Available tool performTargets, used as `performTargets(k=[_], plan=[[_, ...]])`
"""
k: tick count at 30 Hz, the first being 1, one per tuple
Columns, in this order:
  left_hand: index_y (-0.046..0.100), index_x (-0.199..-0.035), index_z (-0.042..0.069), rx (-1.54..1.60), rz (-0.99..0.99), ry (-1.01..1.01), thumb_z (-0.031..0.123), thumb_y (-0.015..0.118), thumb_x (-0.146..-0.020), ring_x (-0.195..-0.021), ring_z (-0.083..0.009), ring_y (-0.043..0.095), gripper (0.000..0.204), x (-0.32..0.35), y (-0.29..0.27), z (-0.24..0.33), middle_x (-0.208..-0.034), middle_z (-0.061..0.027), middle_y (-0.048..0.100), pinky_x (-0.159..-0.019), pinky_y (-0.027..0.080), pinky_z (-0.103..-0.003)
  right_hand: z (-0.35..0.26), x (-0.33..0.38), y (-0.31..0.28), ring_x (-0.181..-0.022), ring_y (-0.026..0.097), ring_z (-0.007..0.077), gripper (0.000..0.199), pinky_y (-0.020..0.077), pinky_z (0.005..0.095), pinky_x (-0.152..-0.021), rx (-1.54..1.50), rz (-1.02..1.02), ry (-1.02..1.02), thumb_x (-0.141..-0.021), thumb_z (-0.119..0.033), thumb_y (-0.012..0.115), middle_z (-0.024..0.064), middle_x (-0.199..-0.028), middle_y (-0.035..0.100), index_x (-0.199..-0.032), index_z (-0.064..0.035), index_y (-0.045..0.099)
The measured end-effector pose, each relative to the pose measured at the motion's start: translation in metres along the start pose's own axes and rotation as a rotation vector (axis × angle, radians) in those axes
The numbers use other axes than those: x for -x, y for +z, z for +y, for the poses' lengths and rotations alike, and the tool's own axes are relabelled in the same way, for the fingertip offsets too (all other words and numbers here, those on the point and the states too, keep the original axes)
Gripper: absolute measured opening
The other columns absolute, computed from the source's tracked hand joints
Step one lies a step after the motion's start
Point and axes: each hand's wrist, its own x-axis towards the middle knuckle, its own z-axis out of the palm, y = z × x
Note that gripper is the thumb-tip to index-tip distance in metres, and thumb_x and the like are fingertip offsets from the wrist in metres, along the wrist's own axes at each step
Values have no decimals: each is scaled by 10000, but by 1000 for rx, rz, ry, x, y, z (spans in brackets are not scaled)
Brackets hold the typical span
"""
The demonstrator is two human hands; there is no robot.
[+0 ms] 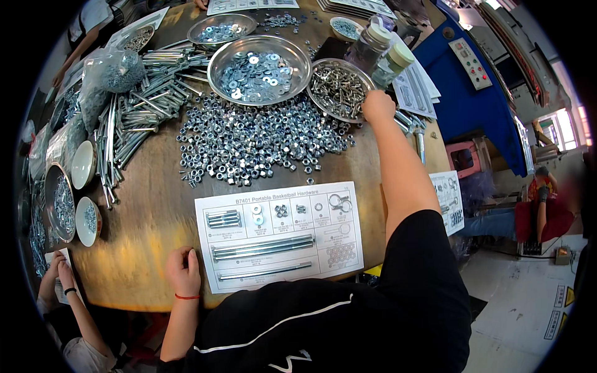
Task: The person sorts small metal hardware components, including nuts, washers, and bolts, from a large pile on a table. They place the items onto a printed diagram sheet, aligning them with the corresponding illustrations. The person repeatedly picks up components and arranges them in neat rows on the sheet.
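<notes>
Round wooden table [149, 211]; printed parts sheet [278, 235] at near edge, flat, white, with bolts laid on it; left hand [183, 271] curled, fingertips on sheet's left edge; right hand [377, 104] reaching screw dish [339, 89], grip unclear; loose nuts [261, 140] between.

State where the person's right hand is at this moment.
In the head view, the right hand reaches to the table's far right, at the rim of the small metal bowl of screws, beside two capped jars.
</notes>
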Motion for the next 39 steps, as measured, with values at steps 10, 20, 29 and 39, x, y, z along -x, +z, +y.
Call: performTargets(k=[10,20,29,39], plan=[[664,-920,31,-34,24,-57,99,667,-895,-686,-189,600,72,2,3,1,-789,-89,637,-650,490,-307,31,66,-29,-656,624,162,211,523,307,-632,-1212,-130,-22,-780,-119,773,78,-728,668,-711,-35,592],[650,-960,18,4,-22,-69,181,637,-951,-685,-151,574,164,1,5,-9,-778,-71,617,-653,478,-288,25,277,-15,-787,632,146,128,511,271,-696,-1642,-361,8,-824,68,645,61,-901,649,-891,-23,584],[656,-973,28,-55,-9,-69,198,635,-952,-673,-123,575,172,-1,5,3,-758,-45,623,-647,476,-273,28,331,30,-928,579,291,194,467,365,-823,-940,-15,-443,-737,29,696,82,-940,612,-903,-60,650],[663,-1015,6,-20,-18,-86,168,651,-939,-732,-120,589,180,-1,2,3,-841,-49,647,-680,488,-265,29,329,32,-1026,563,292,154,426,389,-908,-809,77,-537,-739,-55,748,61,-1024,626,-881,-78,694]])
